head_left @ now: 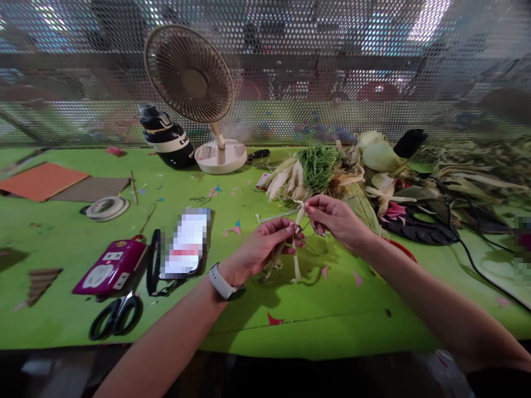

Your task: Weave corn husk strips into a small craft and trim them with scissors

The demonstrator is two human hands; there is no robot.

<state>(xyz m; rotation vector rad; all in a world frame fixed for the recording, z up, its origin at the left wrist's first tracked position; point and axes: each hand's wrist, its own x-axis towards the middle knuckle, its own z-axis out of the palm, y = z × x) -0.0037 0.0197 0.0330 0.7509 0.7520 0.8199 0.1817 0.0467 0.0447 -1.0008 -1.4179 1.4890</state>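
My left hand (263, 243), with a white watch band (222, 282) on its wrist, is closed around a small bunch of dry strips that look like corn husk. A long pale husk strip (296, 266) hangs down beside its fingertips. At the upper end of this strip, the thumb and fingers of my right hand (334, 218) pinch together. Both hands are above the green tabletop, close to each other. Just beyond them lies a bundle of green strands (319, 168), with pale husks (286, 179) at its left side.
A fan (193, 83) and a black bottle (170, 141) stand at the back. On the left lie a phone (186, 243), scissors (116, 315), a purple pouch (112, 268) and a tape roll (108, 208). More husks, a black palette (431, 224) and a cable (468, 249) lie right.
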